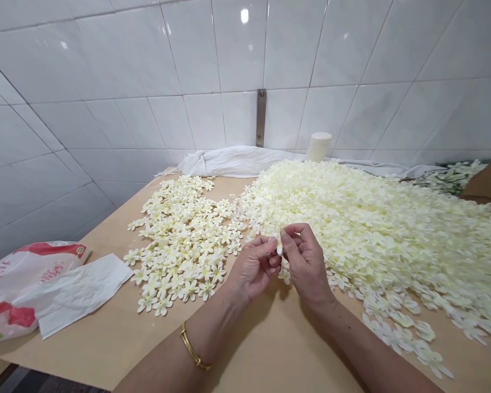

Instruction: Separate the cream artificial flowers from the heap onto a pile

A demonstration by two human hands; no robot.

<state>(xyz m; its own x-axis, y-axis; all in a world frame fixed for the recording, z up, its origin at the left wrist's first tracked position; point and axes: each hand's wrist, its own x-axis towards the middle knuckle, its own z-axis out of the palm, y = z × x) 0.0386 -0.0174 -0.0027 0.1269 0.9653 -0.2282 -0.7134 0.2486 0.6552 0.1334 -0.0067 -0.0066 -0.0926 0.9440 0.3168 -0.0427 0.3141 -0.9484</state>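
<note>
My left hand and my right hand meet above the table, fingertips pinched together on one small cream cloth flower. A gold bangle sits on my left wrist. To the left lies a flat spread of cream flowers with yellow centres. To the right rises a big heap of pale cream petals, which reaches the table's right side. My hands hover at the near edge of that heap.
The tan table stands in a white-tiled corner. Plastic bags, red-printed and white, lie at the left. White cloth and a cream cylinder sit at the back wall. A brown cardboard edge shows at far right.
</note>
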